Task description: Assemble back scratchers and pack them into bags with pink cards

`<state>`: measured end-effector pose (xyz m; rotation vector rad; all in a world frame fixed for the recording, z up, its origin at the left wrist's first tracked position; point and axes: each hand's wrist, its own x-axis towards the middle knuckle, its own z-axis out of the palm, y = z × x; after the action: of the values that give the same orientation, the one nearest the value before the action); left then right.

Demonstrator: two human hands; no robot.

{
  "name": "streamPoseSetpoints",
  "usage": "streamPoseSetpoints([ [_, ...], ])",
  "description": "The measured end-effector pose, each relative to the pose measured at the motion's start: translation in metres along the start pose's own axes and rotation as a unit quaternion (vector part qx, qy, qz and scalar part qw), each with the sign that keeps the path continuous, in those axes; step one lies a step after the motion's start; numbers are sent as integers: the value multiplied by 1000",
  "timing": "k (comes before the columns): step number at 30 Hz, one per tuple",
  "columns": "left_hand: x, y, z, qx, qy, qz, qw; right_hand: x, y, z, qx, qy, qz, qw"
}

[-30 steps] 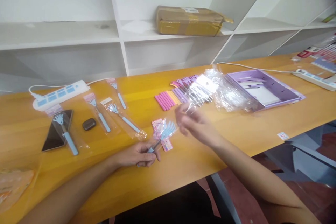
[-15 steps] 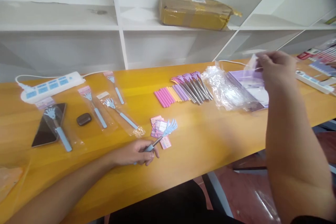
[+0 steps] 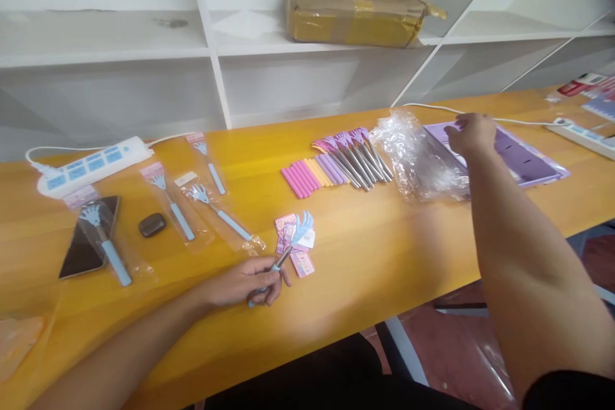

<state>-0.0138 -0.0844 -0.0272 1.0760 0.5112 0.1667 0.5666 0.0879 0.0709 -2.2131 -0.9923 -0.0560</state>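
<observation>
My left hand [image 3: 262, 278] is closed around the light blue handle of a back scratcher [image 3: 302, 229], whose hand-shaped head points up over a small pile of printed cards [image 3: 302, 262]. My right hand [image 3: 473, 133] reaches over the purple tray [image 3: 528, 157] at the right, beside crumpled clear plastic bags [image 3: 408, 160]. Its thumb and forefinger look apart, the other fingers are partly hidden, and no held thing shows. Pink, yellow and purple handle sleeves [image 3: 314, 176] lie in a row next to several metal back scratchers [image 3: 358, 160] with purple heads.
Several bagged blue back scratchers [image 3: 180, 211] lie at the left, one across a phone [image 3: 89, 237]. Near them are a small dark case [image 3: 152, 225] and a power strip [image 3: 96, 166]. A taped parcel [image 3: 355, 16] sits on the shelf. Another power strip [image 3: 583, 134] is at the right.
My right hand has moved left and lower onto the tray; the clear bag it held up no longer shows in it. The back scratcher in my left hand has turned slightly more upright.
</observation>
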Motion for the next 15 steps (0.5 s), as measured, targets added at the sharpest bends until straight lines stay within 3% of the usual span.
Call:
streamPoseSetpoints([
  [2, 1, 0, 1, 2, 0, 16, 1000, -21, -12, 5, 8, 68, -30, 997],
  [4, 0, 2, 4, 13, 1, 19, 1000, -61, -29, 7, 64, 42, -104, 992],
  [5, -1, 3, 6, 29, 7, 17, 999, -90, -38, 6, 115, -32, -157, 980],
  [6, -2, 4, 9, 61, 21, 19, 998, -123, -46, 4, 167, -181, -230, 942],
  [8, -5, 5, 18, 177, 79, 40, 980, -200, -60, -6, 180, -360, -301, 865],
  [9, -6, 4, 23, 254, 113, 61, 959, -241, -64, -12, 187, -434, -336, 815],
  [10, -8, 2, 29, 333, 144, 84, 928, -280, -68, -18, 194, -527, -390, 730],
  [11, -9, 0, 34, 405, 165, 105, 893, -316, -70, -23, 199, -578, -432, 664],
  [13, -11, -7, 44, 516, 184, 136, 826, -376, -70, -30, 239, -566, -466, 636],
  [15, -11, -14, 49, 602, 187, 154, 761, -415, -69, -33, 268, -519, -479, 655],
])
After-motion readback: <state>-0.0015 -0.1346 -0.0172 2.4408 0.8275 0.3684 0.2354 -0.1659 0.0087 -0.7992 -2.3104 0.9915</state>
